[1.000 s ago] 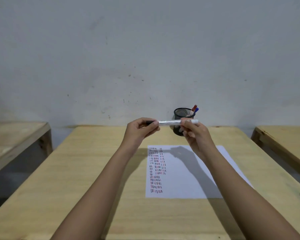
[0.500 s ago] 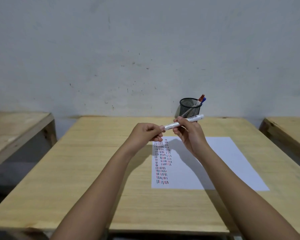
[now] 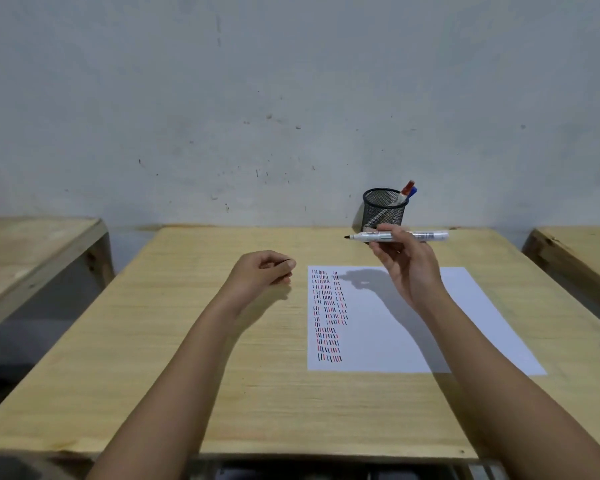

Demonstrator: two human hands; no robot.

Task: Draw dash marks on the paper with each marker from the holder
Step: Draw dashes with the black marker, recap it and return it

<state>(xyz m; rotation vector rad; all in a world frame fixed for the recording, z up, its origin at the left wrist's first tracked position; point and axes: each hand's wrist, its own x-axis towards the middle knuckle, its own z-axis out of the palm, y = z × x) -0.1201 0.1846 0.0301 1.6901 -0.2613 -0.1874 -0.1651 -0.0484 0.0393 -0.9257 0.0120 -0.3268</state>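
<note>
While both forearms reach out over it, the wooden table (image 3: 174, 341) shows bare wood along its whole left half and a clear strip along its near edge. A gap separates it from a second table (image 3: 32, 251) on the left and a third table (image 3: 582, 251) on the right; its far edge meets the grey wall (image 3: 291, 98).

On the right half lies the paper (image 3: 465, 327), its long sides running away from the person, its near edge short of the table's near edge. Rows of black, red and blue dash marks (image 3: 328, 313) fill a strip down its left side; the remainder is blank, partly under the shadow of the right hand. At the far edge of the table, beyond the paper, stands a black mesh holder (image 3: 383, 211) with a red marker (image 3: 406, 190) and a blue marker (image 3: 412, 192) leaning out at its right rim.

The right hand (image 3: 407, 268) is raised above the far end of the paper, just in front of the holder, its fingers pinching an uncapped marker (image 3: 426, 235) held level, dark tip pointing left. The left hand (image 3: 262, 271) hovers over bare wood just left of the paper, fingers curled closed around something small and dark, likely the cap, though I cannot tell for sure.
</note>
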